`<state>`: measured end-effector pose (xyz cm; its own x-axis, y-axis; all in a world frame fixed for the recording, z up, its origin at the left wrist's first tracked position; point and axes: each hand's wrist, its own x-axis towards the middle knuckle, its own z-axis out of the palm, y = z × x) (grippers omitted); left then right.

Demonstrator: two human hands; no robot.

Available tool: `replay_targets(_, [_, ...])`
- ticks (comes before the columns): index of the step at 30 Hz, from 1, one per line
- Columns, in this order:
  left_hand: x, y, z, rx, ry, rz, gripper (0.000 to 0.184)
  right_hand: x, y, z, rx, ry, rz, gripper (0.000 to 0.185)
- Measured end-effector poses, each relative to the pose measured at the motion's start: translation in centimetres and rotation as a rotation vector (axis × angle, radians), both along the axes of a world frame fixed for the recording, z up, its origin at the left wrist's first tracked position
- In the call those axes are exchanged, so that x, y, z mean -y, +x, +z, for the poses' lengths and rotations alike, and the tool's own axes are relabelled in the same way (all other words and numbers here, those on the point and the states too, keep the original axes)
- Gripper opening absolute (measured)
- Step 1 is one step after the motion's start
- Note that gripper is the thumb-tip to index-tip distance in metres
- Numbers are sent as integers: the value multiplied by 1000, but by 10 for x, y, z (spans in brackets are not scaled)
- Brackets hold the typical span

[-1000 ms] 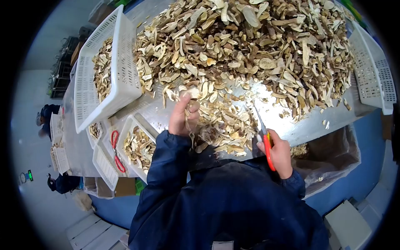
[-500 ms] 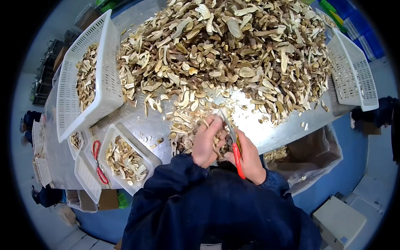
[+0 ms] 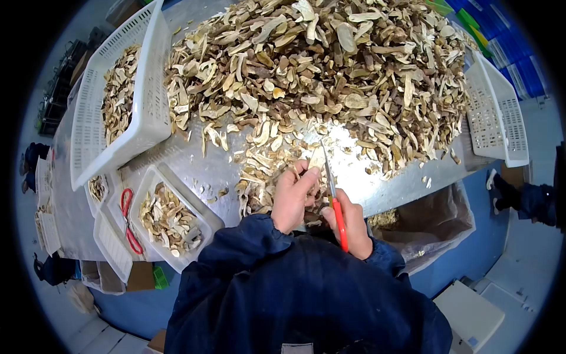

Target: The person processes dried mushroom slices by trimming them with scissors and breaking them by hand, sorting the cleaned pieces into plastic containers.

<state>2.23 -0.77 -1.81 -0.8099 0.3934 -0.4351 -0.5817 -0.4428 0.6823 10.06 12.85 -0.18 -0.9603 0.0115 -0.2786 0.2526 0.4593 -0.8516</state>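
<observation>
Pinched in the fingers of my left hand (image 3: 290,199) is a pale dried mushroom slice (image 3: 318,158), pointing away from me. My right hand (image 3: 355,230) grips red-handled scissors (image 3: 338,217), whose blades reach up along the right side of that slice; whether they touch it I cannot tell. Under and beyond both hands, loose mushroom slices (image 3: 259,162) lie scattered on the metal table (image 3: 407,187). A large pile of brown and cream mushroom slices (image 3: 330,76) rises behind them.
On the left stand a white slotted basket (image 3: 152,100) of slices, a white tray (image 3: 207,219) with more slices, and another pair of red scissors (image 3: 127,221). A slotted basket (image 3: 510,118) leans at the right. Below the edge sits a lined box (image 3: 439,233). Another person (image 3: 533,200) is at far right.
The slice in my left hand now shows more, sticking out past the fingertips. The scissors have turned more upright, with my right hand slightly shifted. The whole view has moved a little.
</observation>
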Motion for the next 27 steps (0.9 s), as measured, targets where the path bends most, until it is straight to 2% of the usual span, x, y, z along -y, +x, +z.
replay_targets(2, [7, -3, 0, 10, -26, 4, 8, -6, -2, 0, 73, 2, 7, 56])
replay_targets(4, [11, -5, 3, 31, -63, 22, 10, -11, -1, -1, 37, 73, 43, 58])
replay_targets(8, [33, -11, 5, -10, -189, -188, 11, -22, -3, 6, -57, 193, 151, 65])
replay_targets(11, [48, -16, 4, -179, -344, -384, 12, -28, -5, 10, -100, 211, 191, 62])
replay_targets(12, [52, -18, 9, -242, -506, -416, 13, -30, -5, 9, -77, 212, 204, 60])
replay_targets(15, [63, -20, 15, -333, -603, -494, 15, -34, -2, 9, -56, 240, 230, 53])
replay_targets(16, [68, -19, 13, -366, -630, -451, 15, -34, -1, 10, -58, 248, 241, 51])
replay_targets(19, [115, -9, 17, -200, -506, -255, 14, -35, -2, 11, 1, 255, 141, 45])
replay_targets(21, [151, 5, 32, -153, -704, -23, 16, -39, 0, 4, 15, 258, 29, 40])
replay_targets(24, [208, 20, 45, -261, -1081, 134, 16, -54, 5, -18, -30, 273, -126, 33])
replay_targets(25, [224, 27, 43, -311, -1199, 178, 18, -58, 7, -22, -30, 309, -164, 33])
replay_targets(27, [243, 34, 49, -430, -1498, 107, 26, -66, 8, -25, 11, 311, -179, 32])
